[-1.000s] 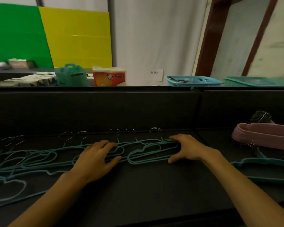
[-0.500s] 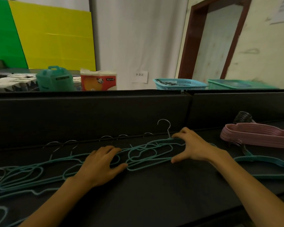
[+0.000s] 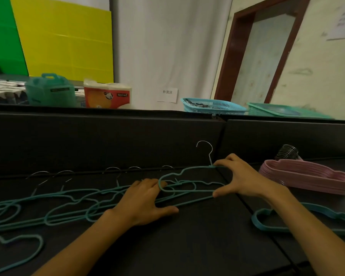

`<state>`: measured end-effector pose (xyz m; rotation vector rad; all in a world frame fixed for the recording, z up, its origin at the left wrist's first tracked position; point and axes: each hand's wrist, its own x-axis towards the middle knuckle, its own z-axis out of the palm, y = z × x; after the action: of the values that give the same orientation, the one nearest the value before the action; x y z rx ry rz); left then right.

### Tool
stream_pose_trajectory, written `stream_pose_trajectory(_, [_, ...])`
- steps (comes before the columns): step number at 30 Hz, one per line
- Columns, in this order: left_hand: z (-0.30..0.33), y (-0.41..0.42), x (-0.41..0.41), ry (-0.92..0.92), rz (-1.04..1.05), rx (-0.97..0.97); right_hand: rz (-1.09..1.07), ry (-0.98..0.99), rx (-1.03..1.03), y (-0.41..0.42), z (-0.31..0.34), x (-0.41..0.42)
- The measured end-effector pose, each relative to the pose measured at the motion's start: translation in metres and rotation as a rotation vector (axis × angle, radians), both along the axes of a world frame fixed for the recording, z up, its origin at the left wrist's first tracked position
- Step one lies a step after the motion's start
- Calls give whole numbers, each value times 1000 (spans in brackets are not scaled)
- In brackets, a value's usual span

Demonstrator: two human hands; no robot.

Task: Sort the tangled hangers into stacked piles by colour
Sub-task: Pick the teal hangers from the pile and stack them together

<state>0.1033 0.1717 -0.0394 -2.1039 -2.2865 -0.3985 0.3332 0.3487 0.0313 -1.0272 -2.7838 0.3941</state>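
Several teal hangers [image 3: 72,208] lie tangled across the left and middle of the dark table [image 3: 197,242]. My right hand [image 3: 239,176] pinches one teal hanger [image 3: 187,170] by its neck and bottom bar and tilts it up, so its metal hook stands upright. My left hand [image 3: 143,200] lies flat with spread fingers on the tangle beside it. A neat pile of pink hangers [image 3: 311,176] rests at the right. A small stack of teal hangers [image 3: 267,220] lies in front of the pink pile, partly hidden by my right forearm.
A black partition wall [image 3: 108,140] runs along the table's back edge. Behind it stand a teal container [image 3: 50,90], a pack of tissues [image 3: 108,94], a blue basket [image 3: 213,106] and a green tray [image 3: 283,110]. One teal hanger [image 3: 26,248] lies apart at the front left.
My right hand has lifted the rightmost teal hanger off the tangle, raising its hook upright. My left hand has stayed pressed on the tangle. The view has shifted to the right.
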Motion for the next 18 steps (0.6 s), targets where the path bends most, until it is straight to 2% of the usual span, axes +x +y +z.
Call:
stream_pose_trajectory(6, [-5,24,21,-9,30,-28,19,35,-29,21,8,5])
stream_pose_trajectory(10, [-9,36,30,-12,49,28,31,32,-22,28,14,8])
stream_pose_trajectory(18, [4,15,30,-1,56,88,-17,82,11,16,22,17])
